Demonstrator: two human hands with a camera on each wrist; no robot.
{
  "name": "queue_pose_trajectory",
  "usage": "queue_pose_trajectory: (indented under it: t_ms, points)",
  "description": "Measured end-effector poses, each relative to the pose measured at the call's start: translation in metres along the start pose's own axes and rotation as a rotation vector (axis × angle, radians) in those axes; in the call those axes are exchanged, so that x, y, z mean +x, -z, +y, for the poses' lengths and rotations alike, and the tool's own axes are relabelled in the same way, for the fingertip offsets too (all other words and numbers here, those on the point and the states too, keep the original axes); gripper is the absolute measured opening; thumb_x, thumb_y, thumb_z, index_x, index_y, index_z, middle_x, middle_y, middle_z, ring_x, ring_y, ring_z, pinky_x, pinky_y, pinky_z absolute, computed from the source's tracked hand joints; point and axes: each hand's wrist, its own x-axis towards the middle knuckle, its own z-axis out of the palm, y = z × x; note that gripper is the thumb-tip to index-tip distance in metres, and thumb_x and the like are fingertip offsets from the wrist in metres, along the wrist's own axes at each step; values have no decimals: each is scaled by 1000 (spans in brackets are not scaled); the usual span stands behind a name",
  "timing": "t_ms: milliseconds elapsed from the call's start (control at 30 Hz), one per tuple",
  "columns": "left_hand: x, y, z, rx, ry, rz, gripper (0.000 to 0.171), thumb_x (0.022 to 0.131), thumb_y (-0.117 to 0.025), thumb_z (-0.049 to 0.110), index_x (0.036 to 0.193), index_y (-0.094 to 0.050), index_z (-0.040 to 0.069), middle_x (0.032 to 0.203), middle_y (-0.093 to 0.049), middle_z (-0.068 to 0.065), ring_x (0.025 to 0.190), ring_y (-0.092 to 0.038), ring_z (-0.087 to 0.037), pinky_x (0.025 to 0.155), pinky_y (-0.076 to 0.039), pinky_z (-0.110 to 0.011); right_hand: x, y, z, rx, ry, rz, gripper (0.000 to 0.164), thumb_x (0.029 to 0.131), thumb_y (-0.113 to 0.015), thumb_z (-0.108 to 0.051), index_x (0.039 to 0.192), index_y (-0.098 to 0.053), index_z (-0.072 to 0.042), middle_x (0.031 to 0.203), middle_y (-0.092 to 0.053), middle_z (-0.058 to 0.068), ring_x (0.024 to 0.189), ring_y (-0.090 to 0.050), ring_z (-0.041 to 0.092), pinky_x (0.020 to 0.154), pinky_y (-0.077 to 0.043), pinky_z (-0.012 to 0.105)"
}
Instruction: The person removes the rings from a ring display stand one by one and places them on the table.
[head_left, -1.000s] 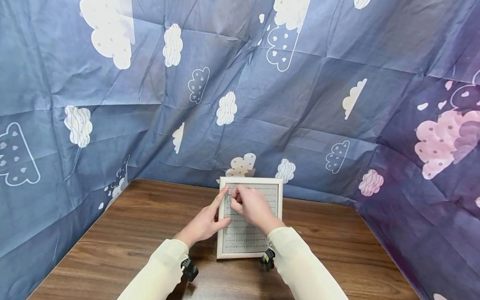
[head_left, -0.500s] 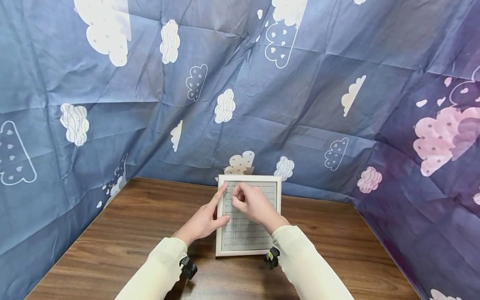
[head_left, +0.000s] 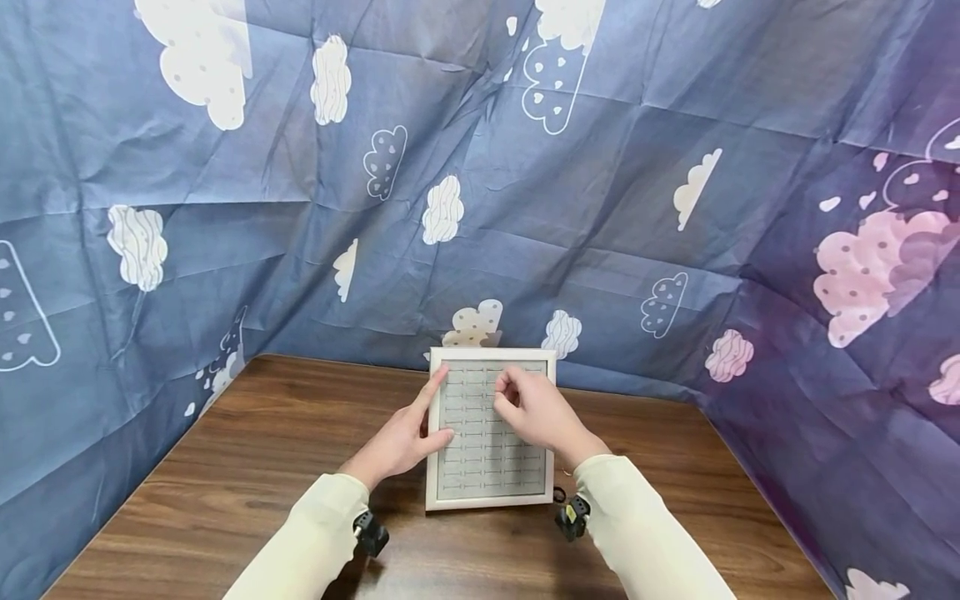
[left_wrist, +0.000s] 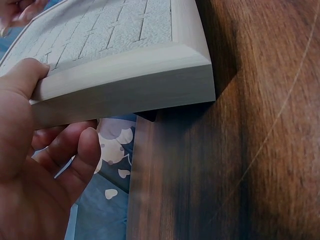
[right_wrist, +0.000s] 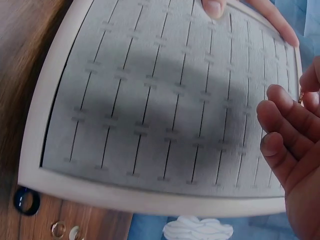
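A ring display tray (head_left: 491,503) with a pale frame and grey slotted padding leans up at the back of the table. My left hand (head_left: 401,439) grips its left side. In the left wrist view the thumb (left_wrist: 30,75) lies on the frame's face, with curled fingers (left_wrist: 82,150) underneath. My right hand (head_left: 542,408) is over the tray's upper middle, thumb and forefinger pinched together. Between them the right wrist view shows a small gold-coloured ring (right_wrist: 300,96), mostly hidden by the fingers. The slots in view hold nothing.
Beside the tray's lower right corner lie a black ring (right_wrist: 26,201), a gold ring (right_wrist: 58,229) and a paler ring (right_wrist: 74,233) on the wooden table (head_left: 660,500). A blue cloud-print cloth (head_left: 585,183) hangs close behind.
My right hand has moved right across the tray, from near its left column towards the middle. The left hand keeps its grip. The black ring has come into sight beside the tray.
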Motion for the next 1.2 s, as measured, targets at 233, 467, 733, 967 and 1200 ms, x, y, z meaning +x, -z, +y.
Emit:
queue_pose_trajectory:
  t_ms: [233, 467, 733, 967, 1200]
  points:
    - [-1, 1, -1, 4, 13, -7, 101, 105, -72, 20, 175, -1, 36, 139, -73, -11, 103, -75, -12, 93, -59, -37, -10, 8, 11, -24, -28, 0, 10, 94, -63, -12, 88, -58, -19, 69, -55, -12, 63, -50, 4, 63, -43, 25]
    - [-1, 2, 1, -11, 33, -13, 102, 104, -73, 20, 175, -1, 38, 141, -73, -10, 107, -75, -14, 97, -59, -42, -26, 16, 26, -42, -39, 8, 11, 94, -64, -10, 89, -58, -18, 66, -55, -13, 59, -49, 2, 61, -43, 24]
    - [0, 1, -1, -3, 28, -16, 101, 105, -72, 21, 174, -1, 39, 141, -73, -10, 105, -76, -13, 96, -59, -42, -49, 25, 50, -73, -105, 26, 12, 94, -65, -7, 90, -58, -16, 68, -58, -12, 60, -50, 1, 62, -44, 24]
    - [1, 1, 0, -10, 18, -19, 102, 105, -72, 20, 175, 0, 39, 140, -73, -10, 104, -76, -13, 96, -59, -42, -65, 31, 62, -76, -166, -5, 5, 96, -64, -11, 92, -62, -13, 65, -59, -12, 57, -51, 1, 61, -43, 24]
    - [0, 0, 1, -12, 22, -20, 102, 105, -72, 20, 175, 0, 38, 140, -73, -10, 105, -76, -13, 96, -59, -41, -75, 35, 70, -114, -187, -13, 4, 94, -65, -13, 92, -63, -11, 68, -60, -13, 61, -49, 1, 63, -43, 26]
